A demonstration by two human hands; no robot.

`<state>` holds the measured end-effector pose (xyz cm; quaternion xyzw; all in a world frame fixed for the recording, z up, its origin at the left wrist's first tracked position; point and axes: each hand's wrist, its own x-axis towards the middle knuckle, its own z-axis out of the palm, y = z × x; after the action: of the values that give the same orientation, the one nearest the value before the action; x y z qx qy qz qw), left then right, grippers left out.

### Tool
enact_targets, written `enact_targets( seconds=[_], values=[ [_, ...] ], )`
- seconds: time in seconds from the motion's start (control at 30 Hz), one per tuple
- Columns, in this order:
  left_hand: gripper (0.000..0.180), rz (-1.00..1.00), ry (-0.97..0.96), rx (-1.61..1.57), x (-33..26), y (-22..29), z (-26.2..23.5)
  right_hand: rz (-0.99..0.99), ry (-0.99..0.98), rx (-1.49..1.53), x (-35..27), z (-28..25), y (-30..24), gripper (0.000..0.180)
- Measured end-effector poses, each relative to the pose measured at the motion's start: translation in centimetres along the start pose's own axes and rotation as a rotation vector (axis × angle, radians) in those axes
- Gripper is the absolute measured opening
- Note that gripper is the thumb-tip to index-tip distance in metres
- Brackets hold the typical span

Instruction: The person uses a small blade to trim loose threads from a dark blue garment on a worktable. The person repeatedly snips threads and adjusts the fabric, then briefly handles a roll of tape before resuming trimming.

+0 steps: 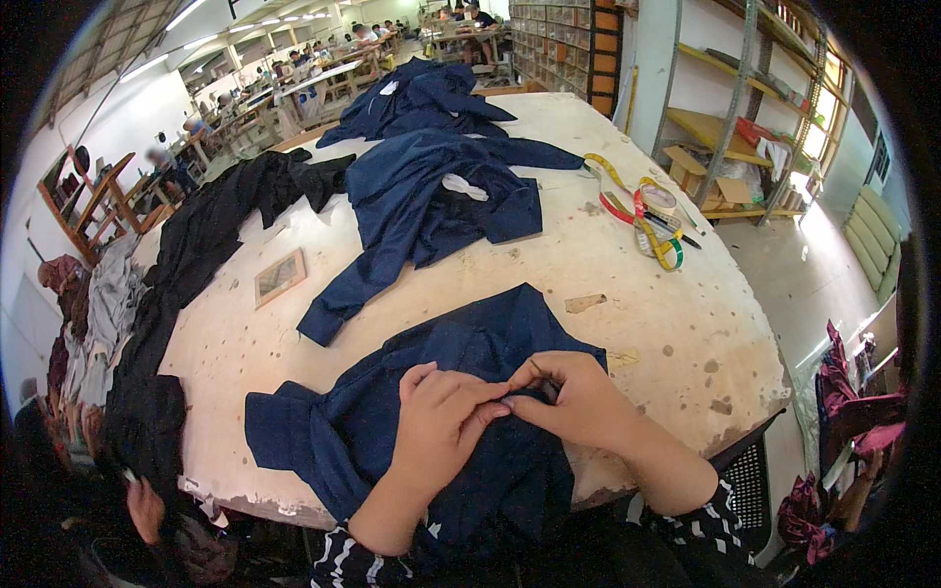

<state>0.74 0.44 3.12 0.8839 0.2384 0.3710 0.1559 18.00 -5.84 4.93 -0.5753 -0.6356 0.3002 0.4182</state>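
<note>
Hands meet at the near edge of a worn, pale table, both pinching the cloth of a navy blue garment that lies spread in front of the person and hangs a little over the table's edge. Left hand rests on the fabric with its grip narrow, fingertips closed on a fold of the navy cloth. Right hand touches the left at the fingertips, its grip also narrow, thumb and forefinger nipping the same fold; whether anything thin is held between them cannot be told. Striped black and white sleeves show at the lower edge. Beyond the hands, near the middle of the table, a second navy garment lies open with one sleeve stretched toward the near left. Left of it sits a small flat framed rectangle, and a black garment trails along the table's left side. To the right, a yellow measuring tape lies looped by a roll of clear tape. Farthest away, a third navy garment lies heaped at the far end.
</note>
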Motion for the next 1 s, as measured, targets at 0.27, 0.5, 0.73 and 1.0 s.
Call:
enact_targets(
  seconds=[0.27, 0.5, 0.73, 1.0],
  values=[
    [0.013, -0.059, -0.079, -0.224, 0.0, -0.7, 0.2, -0.078, 0.130, 0.250, -0.2, 0.0, -0.1, 0.012],
    [0.012, -0.019, 0.153, -0.338, -0.4, 0.0, 1.3, -0.064, 0.206, 0.377, 0.9, 1.4, 0.9, 0.022],
    [0.012, 0.043, 0.421, -0.274, -0.7, -0.6, 1.8, 0.151, 0.112, 0.249, 1.5, 0.8, 0.4, 0.029],
    [0.013, -0.010, 0.470, -0.229, -0.6, -0.8, 1.9, -0.122, -0.007, 0.150, -1.8, -1.2, -2.8, 0.023]
  ],
)
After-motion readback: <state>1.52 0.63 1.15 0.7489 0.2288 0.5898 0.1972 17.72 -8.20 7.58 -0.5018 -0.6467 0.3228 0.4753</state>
